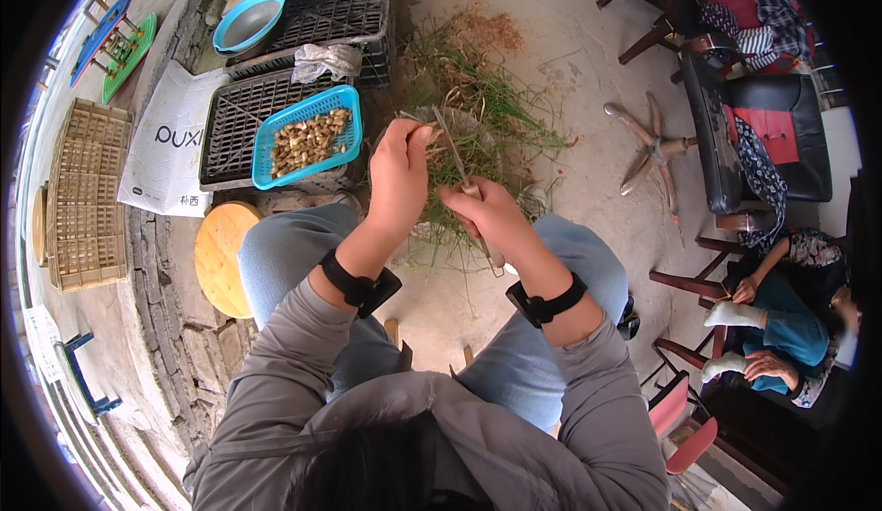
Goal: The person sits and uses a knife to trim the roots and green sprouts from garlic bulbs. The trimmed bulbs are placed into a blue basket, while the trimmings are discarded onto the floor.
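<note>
My left hand (401, 170) pinches a small piece, perhaps a plant bulb, between thumb and forefinger; its shape is mostly hidden. My right hand (493, 214) grips the handle of a knife (451, 149), its narrow blade pointing up and away, close to my left fingertips. Beneath both hands lies a heap of long green stalks with dry roots (482, 97), spread over the floor between and beyond my knees. To the left, a blue plastic basket (357, 125) holds many small brownish bulbs or cloves.
The basket rests on a black plastic crate (224, 114). Another crate (331, 18) bears a blue colander (251, 21) and a crumpled plastic bag (327, 63). A round wooden stool (226, 256) stands left of my knee. At right are an office chair (710, 139) and a seated person (792, 325).
</note>
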Demonstrator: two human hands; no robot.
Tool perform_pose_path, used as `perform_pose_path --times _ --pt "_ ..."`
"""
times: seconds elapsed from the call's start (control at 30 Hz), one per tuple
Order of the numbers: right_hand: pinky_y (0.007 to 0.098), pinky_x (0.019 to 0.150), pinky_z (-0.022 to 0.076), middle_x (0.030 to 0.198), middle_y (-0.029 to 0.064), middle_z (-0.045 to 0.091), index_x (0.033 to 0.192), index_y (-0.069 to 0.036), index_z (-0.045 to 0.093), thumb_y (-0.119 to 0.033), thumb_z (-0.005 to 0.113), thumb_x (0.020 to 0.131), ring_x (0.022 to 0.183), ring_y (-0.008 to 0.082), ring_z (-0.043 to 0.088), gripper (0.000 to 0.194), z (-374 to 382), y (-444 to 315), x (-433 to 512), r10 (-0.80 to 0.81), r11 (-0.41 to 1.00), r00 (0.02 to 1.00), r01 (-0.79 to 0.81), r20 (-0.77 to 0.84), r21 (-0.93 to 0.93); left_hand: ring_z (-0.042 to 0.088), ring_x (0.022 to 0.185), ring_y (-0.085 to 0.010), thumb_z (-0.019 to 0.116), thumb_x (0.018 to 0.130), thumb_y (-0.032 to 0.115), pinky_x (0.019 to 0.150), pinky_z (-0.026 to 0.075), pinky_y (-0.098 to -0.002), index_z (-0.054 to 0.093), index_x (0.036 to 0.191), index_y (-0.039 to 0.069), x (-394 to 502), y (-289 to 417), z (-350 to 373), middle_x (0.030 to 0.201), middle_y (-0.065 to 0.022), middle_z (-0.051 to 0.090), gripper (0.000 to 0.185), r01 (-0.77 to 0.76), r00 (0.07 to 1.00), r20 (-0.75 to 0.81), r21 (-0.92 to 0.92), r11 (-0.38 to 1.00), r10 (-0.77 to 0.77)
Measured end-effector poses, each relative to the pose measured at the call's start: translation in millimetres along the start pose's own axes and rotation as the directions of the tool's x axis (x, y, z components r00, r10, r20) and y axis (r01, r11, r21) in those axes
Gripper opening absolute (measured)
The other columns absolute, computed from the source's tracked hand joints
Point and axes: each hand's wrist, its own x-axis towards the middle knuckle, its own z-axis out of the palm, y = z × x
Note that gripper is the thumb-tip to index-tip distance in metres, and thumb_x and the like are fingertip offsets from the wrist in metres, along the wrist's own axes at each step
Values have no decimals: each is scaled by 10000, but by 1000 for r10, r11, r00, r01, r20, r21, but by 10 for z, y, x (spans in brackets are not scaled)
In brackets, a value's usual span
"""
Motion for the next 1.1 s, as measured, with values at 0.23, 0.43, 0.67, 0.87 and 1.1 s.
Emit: perform_pose_path --times 0.23,0.43,0.67,0.87,1.1 --pt "249 508 350 633 -34 466 777 -133 493 -331 655 908 541 78 439 288 -144 -56 -10 106 921 942 -213 318 327 581 736 -359 569 963 119 672 473 -391 564 947 -15 4 -2 -25 812 -190 598 136 -91 996 22 26 996 91" --pt "240 474 329 607 -53 429 739 -144 474 -315 638 927 509 64 405 304 -150 -96 -8 112 887 930 -252 350 386 586 761 -377 576 952 97 675 474 -410 557 951 -5 25 16 -34 818 -186 604 104 -188 982 48 62 980 185" --pt "239 437 299 580 -61 394 794 -138 479 -328 635 944 471 59 362 288 -208 -119 28 129 803 967 -233 221 549 517 648 -222 551 989 152 585 434 -331 565 960 -1 40 -25 -63 749 -115 556 156 -166 983 82 44 985 162" --pt "279 596 451 727 9 577 921 -68 561 -240 680 907 615 120 543 210 -307 -182 76 -114 756 991 38 75 653 360 571 -38 525 1021 200 481 308 -210 548 979 33 33 -135 -30 692 33 418 174 240 945 279 -250 938 -167" --pt "278 706 501 1014 105 684 1043 -34 581 -56 707 852 783 140 637 230 -265 -227 155 -209 867 964 259 -162 424 452 569 -101 552 999 187 518 386 -280 589 955 0 -65 -84 61 667 -30 509 197 281 903 399 -261 924 -161"
